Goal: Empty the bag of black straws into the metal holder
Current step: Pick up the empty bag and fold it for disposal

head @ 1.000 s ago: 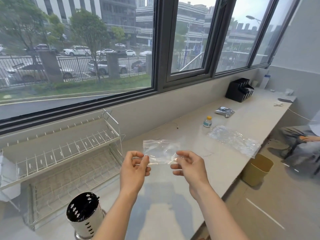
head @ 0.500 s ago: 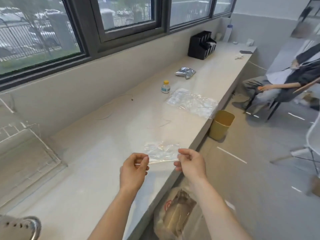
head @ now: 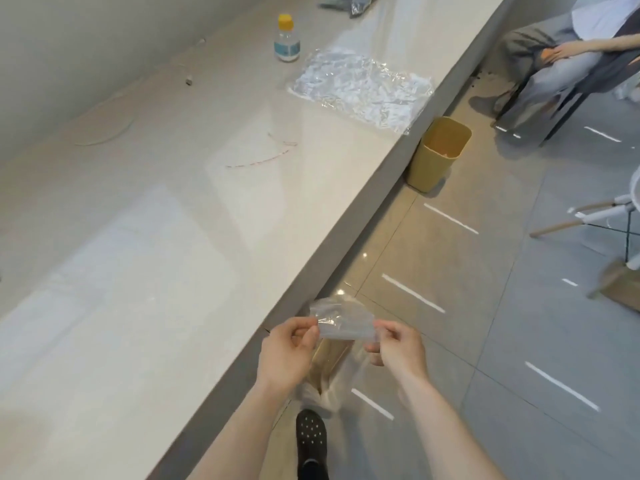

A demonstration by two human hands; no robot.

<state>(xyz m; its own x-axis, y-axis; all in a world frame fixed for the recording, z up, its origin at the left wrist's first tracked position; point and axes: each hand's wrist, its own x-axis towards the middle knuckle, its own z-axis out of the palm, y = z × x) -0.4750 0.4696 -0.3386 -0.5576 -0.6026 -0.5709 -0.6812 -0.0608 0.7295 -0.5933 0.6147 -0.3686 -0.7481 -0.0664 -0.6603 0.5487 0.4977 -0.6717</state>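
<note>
The left hand (head: 287,351) and right hand (head: 398,348) each pinch an end of a small, clear, crumpled plastic bag (head: 341,322), holding it stretched between them past the edge of the long pale stone table (head: 138,237), above a lined bin on the floor (head: 554,306). No straws show inside it.

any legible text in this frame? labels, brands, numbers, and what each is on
Nothing can be read.
Small bottle, yellow cap: a blue label band, print too blurred to read.
Silver foil packet at the top edge: no legible print.
Clear bag held between left hand and right hand: no print visible.
Yellow bin: plain.
</note>
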